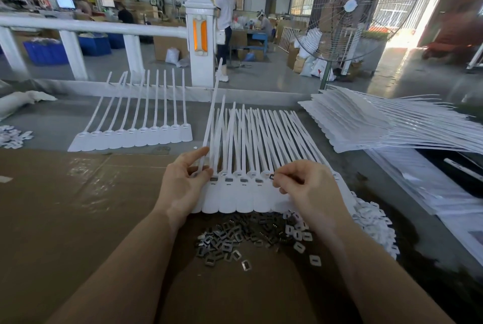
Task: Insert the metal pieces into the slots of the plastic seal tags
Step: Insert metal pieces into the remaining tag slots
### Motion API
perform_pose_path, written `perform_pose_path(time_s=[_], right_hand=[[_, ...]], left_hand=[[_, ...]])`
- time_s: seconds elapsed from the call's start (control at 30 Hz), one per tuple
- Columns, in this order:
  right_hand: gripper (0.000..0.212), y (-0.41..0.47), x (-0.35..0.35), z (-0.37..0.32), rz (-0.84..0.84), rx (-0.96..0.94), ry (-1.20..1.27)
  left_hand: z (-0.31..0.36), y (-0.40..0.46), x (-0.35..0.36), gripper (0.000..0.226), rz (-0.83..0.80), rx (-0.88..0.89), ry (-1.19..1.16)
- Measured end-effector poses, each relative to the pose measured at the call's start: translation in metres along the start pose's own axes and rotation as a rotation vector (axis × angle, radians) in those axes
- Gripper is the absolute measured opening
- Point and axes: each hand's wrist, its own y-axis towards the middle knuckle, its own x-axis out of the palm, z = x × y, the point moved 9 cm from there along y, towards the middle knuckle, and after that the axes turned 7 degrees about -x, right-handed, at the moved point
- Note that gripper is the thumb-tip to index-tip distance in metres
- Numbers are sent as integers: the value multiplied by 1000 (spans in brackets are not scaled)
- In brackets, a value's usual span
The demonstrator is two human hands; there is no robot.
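Loose clips [230, 242] lie nearest. Beyond them the right hand [305, 187] pinches 1 clip [271, 176] just over the tags [235, 193], at the next slot; the left hand [183, 182] grips the strip's left end, straps pointing away.

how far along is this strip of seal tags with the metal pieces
Done: four slots on the strip in hand hold metal. In hand: right hand pinches a metal piece at the next slot; left hand steadies the strip. Left: the tags under the right hand and the stack.
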Motion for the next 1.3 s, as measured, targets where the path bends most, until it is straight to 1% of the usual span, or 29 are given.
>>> perform_pose_path(time_s=[0.1, 0.2, 0.4, 0.5, 0.6, 0.77, 0.93, 1.07, 1.3], right_hand=[[9, 10, -9, 6, 29, 14, -99], [7, 20, -12, 11, 21, 13, -210], [13, 29, 0, 13, -99, -3, -374], [14, 30, 8, 14, -171, -3, -413], [15, 30, 11, 16, -199, 6, -441], [15, 30, 13, 19, -202, 34, -453], [13, 29, 8, 20, -128, 20, -394], [17, 26, 3, 17, -65, -14, -345], [22, 18, 1, 14, -49, -27, -332]], left_hand=[[-1, -1, 0, 44, -6, -8, -9], [-2, -1, 1, 43, -7, -22, -19], [-4, 0, 2, 43, -11, -43, -43], [-4, 1, 2, 43, -9, -44, -39], [-3, 1, 2, 44, -11, -43, -39], [-4, 1, 2, 44, -4, -47, -36], [-3, 1, 2, 43, -8, -35, -34], [-5, 2, 1, 43, -8, -34, -37], [-4, 2, 2, 43, -20, -14, -22]])
